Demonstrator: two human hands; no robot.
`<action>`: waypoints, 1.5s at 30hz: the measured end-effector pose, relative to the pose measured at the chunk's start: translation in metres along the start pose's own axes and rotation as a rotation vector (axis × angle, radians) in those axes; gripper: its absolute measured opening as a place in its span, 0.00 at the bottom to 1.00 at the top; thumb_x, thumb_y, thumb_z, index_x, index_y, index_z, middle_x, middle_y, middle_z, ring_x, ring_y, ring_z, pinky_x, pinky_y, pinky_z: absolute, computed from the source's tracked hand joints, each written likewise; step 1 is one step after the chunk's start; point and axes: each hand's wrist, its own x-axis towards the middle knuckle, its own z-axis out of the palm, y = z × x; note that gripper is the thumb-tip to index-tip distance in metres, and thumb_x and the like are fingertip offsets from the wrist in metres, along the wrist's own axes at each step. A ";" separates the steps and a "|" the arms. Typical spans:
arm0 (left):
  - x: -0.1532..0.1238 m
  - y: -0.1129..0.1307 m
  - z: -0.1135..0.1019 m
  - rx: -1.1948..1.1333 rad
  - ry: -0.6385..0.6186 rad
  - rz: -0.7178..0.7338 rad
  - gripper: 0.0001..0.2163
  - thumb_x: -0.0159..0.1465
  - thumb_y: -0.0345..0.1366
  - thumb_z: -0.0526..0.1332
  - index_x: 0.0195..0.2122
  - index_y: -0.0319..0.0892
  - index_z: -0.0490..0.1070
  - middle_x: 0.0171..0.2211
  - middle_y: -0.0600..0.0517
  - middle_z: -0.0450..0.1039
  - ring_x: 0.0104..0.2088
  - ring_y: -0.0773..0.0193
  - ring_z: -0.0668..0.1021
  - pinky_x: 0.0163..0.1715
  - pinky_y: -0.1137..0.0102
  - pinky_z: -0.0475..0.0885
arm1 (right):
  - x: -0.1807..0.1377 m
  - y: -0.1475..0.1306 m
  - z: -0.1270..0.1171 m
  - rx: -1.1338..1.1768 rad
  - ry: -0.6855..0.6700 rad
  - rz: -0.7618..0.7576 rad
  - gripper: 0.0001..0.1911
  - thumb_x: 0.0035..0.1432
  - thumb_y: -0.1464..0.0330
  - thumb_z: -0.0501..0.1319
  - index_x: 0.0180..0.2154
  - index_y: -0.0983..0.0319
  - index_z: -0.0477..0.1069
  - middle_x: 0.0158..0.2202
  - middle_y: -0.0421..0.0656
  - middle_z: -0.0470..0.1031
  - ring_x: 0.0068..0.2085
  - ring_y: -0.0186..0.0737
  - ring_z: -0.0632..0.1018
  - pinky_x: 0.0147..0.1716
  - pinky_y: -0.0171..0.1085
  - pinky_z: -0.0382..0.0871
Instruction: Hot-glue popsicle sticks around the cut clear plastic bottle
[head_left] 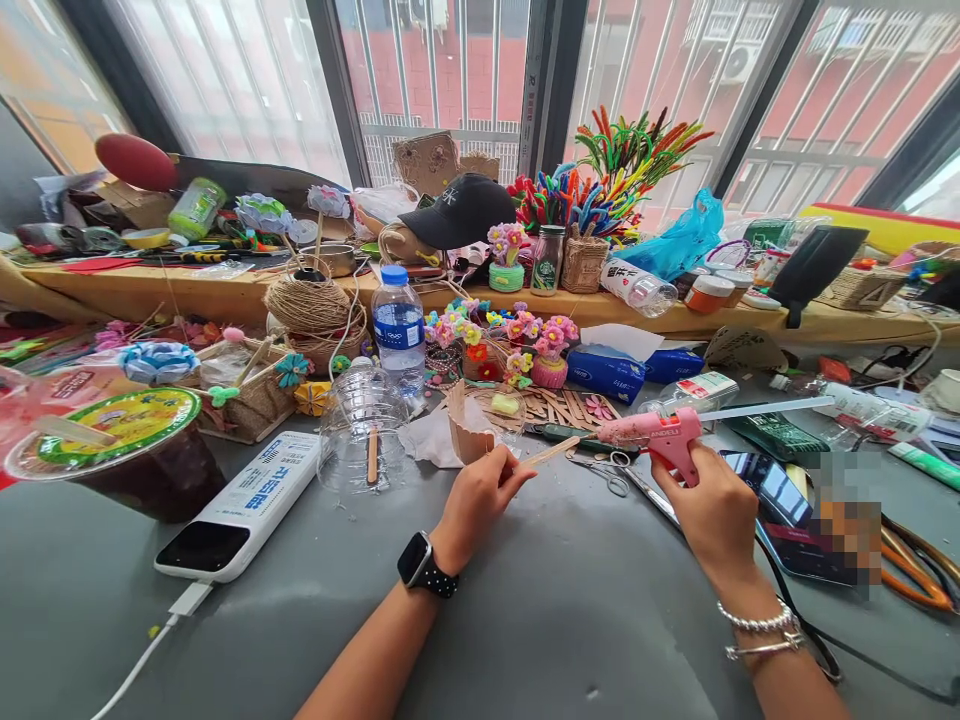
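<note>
My left hand (480,500), with a watch on its wrist, pinches a flat wooden craft stick (551,453) that points to the right. In my right hand (709,510) is a pink hot glue gun (660,435), a long glue stick jutting from its back. The gun's nozzle is close to the free end of the craft stick; whether they touch I cannot tell. Just behind my left hand stands a curved piece made of craft sticks (469,425), next to crumpled white paper (427,440). Scissors (611,472) lie under the nozzle.
A cut clear plastic bottle (360,430) with a craft stick, a power bank (244,505) and a lidded drink cup (142,450) stand left. A water bottle (397,330) is behind. Phones (772,490) and orange-handled pliers (915,565) lie right. A crowded wooden ledge (465,305) runs along the back.
</note>
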 end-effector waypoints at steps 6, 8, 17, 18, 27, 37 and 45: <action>0.000 0.001 0.000 -0.057 0.050 -0.002 0.12 0.58 0.43 0.53 0.24 0.40 0.58 0.19 0.58 0.63 0.18 0.74 0.65 0.19 0.78 0.60 | 0.000 0.000 0.001 0.007 -0.018 0.027 0.11 0.48 0.61 0.55 0.27 0.64 0.65 0.19 0.39 0.63 0.21 0.33 0.63 0.21 0.32 0.53; 0.000 0.000 0.000 -0.067 0.063 -0.008 0.12 0.58 0.43 0.53 0.24 0.40 0.59 0.19 0.58 0.63 0.19 0.74 0.65 0.19 0.78 0.60 | -0.001 0.001 0.001 0.006 -0.016 0.026 0.11 0.48 0.61 0.56 0.27 0.64 0.65 0.20 0.39 0.64 0.21 0.33 0.63 0.21 0.32 0.53; 0.000 0.006 -0.003 -0.181 0.026 -0.094 0.12 0.57 0.43 0.54 0.23 0.40 0.60 0.16 0.59 0.62 0.16 0.74 0.65 0.17 0.78 0.61 | 0.000 0.000 0.000 0.010 -0.015 0.009 0.13 0.49 0.60 0.54 0.27 0.65 0.65 0.20 0.40 0.65 0.21 0.33 0.64 0.22 0.32 0.54; 0.000 0.007 -0.004 -0.198 0.023 -0.107 0.12 0.57 0.43 0.54 0.23 0.40 0.60 0.16 0.59 0.62 0.16 0.74 0.65 0.17 0.78 0.61 | 0.000 0.000 -0.001 0.010 -0.020 0.010 0.13 0.49 0.60 0.54 0.27 0.65 0.65 0.20 0.41 0.65 0.21 0.34 0.64 0.22 0.32 0.54; 0.001 0.007 -0.003 -0.318 0.035 -0.179 0.12 0.56 0.43 0.55 0.23 0.39 0.62 0.15 0.59 0.62 0.14 0.75 0.65 0.16 0.78 0.62 | 0.000 -0.001 -0.001 0.006 -0.038 0.016 0.15 0.49 0.58 0.53 0.28 0.65 0.65 0.19 0.40 0.63 0.21 0.34 0.64 0.22 0.33 0.54; 0.002 0.011 -0.005 -0.434 0.072 -0.239 0.12 0.54 0.42 0.58 0.22 0.39 0.61 0.15 0.59 0.63 0.13 0.76 0.66 0.15 0.79 0.62 | 0.000 -0.001 0.000 -0.007 -0.046 0.023 0.16 0.49 0.57 0.53 0.28 0.65 0.65 0.19 0.40 0.63 0.21 0.34 0.63 0.22 0.33 0.53; 0.005 0.010 -0.006 -0.745 0.050 -0.367 0.12 0.51 0.41 0.61 0.23 0.38 0.61 0.14 0.59 0.65 0.12 0.76 0.66 0.12 0.80 0.62 | -0.001 0.000 0.000 -0.008 -0.081 0.029 0.18 0.49 0.55 0.52 0.28 0.64 0.65 0.20 0.42 0.65 0.22 0.36 0.64 0.22 0.33 0.53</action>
